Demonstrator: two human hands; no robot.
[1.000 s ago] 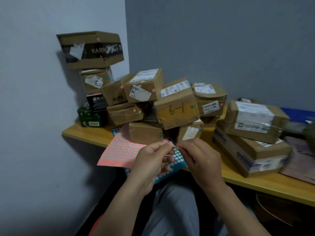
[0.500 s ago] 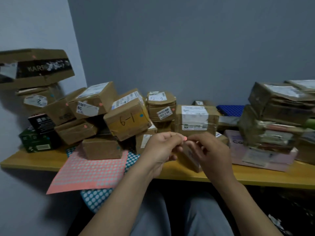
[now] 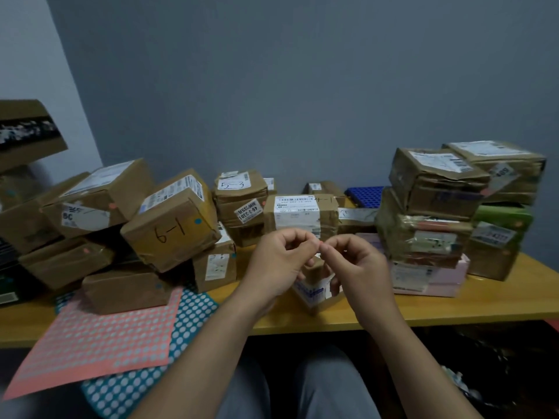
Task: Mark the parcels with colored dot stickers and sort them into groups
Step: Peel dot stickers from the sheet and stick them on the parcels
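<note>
Over bench (image 3: 453, 306) edge | left grip (image 3: 278, 261), right grip (image 3: 357, 264): fingers curled, tips pinching one pink dot (image 3: 320, 244) | parcel (image 3: 298, 213) just behind grips

One head-worn view looks forward and down, close over the tabletop (image 3: 453, 303), facing stacked parcels (image 3: 169, 225) against the wall (image 3: 272, 86)
</note>
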